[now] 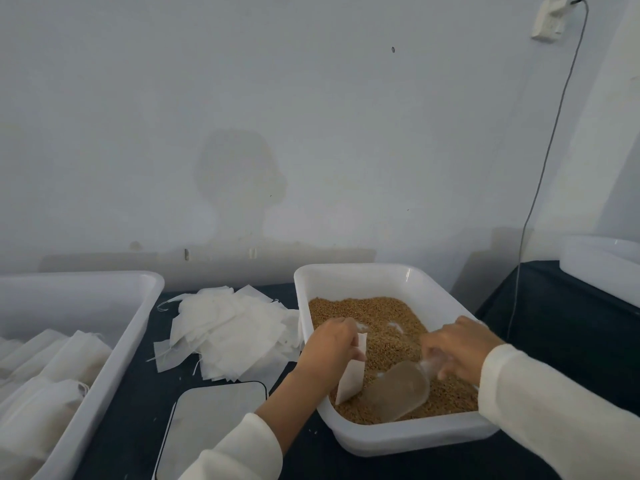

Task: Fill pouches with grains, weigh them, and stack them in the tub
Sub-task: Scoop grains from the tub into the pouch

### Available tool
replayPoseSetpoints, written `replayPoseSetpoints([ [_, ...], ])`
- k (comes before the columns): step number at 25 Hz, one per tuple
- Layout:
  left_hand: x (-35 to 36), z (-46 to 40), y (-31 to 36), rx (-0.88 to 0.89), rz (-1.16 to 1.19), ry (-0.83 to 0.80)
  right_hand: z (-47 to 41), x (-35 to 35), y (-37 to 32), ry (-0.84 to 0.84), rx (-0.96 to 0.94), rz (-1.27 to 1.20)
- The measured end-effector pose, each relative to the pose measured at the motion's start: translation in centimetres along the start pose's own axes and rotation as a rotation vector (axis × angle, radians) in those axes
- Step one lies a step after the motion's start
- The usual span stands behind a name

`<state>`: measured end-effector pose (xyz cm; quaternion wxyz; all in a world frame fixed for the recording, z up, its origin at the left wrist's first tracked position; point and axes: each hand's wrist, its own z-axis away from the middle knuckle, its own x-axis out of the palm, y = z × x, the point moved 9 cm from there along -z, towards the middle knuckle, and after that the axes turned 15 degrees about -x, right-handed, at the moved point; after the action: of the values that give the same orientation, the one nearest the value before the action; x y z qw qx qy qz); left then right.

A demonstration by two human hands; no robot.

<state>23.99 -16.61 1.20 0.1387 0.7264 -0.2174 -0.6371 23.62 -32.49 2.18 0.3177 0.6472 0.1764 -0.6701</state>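
A white tub (349, 271) holds brown grains (384, 320). My left hand (332, 344) grips a white empty pouch (351, 375) over the grains near the tub's front. My right hand (457, 348) grips the handle of a clear plastic scoop (398, 389), whose bowl lies in the grains right beside the pouch. A loose pile of empty white pouches (228, 330) lies on the dark table to the left of the tub. At far left a second white tub (104, 282) holds several filled pouches (52, 393). A flat scale (211, 424) sits at the front.
A grey cable (540, 174) hangs down the wall from a socket (550, 22) behind the grain tub. Another white container (602, 261) stands on a dark surface at the far right. The wall runs close behind the table.
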Motion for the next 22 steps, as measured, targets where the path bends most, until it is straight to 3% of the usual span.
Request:
replayPoseSetpoints([
  [7,-0.1,0.6,-0.2,0.081,-0.022,0.116,1.2,2.9,1.3,0.024,0.080,-0.561],
  [10,-0.1,0.4,-0.4,0.074,-0.001,0.140,2.2,1.5,2.9,0.096,0.116,-0.672],
  [15,0.1,0.3,-0.5,0.080,0.012,0.139,2.6,-2.3,5.1,0.204,0.143,-0.625],
  [22,0.2,0.3,-0.3,0.102,0.044,0.108,1.2,-5.3,5.7,0.225,0.245,-0.216],
])
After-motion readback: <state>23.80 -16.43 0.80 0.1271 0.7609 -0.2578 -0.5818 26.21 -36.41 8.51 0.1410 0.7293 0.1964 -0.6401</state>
